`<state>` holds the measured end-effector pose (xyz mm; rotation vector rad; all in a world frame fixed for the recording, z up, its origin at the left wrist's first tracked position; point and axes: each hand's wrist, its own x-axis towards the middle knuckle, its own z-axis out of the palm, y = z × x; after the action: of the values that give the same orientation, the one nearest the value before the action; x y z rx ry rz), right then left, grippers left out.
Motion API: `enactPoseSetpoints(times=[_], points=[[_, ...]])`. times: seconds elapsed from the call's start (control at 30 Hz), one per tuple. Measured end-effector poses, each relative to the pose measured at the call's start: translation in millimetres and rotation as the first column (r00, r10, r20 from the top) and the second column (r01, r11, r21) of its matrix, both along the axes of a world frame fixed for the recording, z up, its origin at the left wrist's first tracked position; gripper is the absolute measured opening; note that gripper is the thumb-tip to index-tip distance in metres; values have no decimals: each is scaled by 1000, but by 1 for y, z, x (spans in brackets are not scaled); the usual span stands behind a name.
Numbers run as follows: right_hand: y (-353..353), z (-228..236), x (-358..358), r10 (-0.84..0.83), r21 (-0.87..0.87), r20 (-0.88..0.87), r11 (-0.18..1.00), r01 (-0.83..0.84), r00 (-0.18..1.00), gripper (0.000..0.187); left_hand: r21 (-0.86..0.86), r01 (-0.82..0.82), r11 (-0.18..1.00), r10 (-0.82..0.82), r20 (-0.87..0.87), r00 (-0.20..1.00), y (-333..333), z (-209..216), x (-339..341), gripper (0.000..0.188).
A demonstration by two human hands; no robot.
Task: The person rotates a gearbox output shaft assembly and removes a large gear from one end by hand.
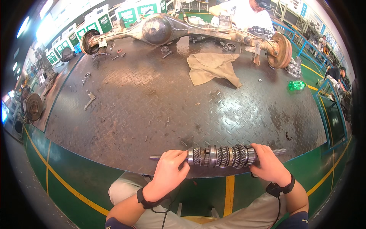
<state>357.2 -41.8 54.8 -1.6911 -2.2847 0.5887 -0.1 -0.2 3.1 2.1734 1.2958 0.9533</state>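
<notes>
A gearbox shaft (213, 156) with several helical gears and rings on it lies crosswise at the near edge of the metal-topped table. Its bare ends stick out past both of my hands. My left hand (170, 168) is closed around the left end, with thumb and fingers near the first gear. At the other end, my right hand (267, 163) grips the shaft beside the last toothed ring, the thumb below and the fingers on top. The undersides of the gears are hidden.
A rusty axle housing (160, 29) with brake drums spans the table's far side. Before it lie a brown cloth (213, 68), a green bottle (297, 85), a small metal bracket (90, 100) and scattered small parts. A person (251, 17) is behind the axle.
</notes>
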Motion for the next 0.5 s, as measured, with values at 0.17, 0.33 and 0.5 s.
enactPoseSetpoints(times=[0.17, 0.33, 0.5], points=[[0, -1, 0, -5, -5, 10, 1000, 5, 1000, 71, -4, -3, 1000, 3, -2, 1000, 1, -4, 0, 32], [0, 0, -1, -7, -2, 10, 1000, 7, 1000, 70, 8, -6, 1000, 6, -2, 1000, 1, -3, 1, 32], [0, 1, -1, 1, 9, 9, 1000, -1, 1000, 70, 6, -6, 1000, 6, -7, 1000, 0, 0, 0, 32]])
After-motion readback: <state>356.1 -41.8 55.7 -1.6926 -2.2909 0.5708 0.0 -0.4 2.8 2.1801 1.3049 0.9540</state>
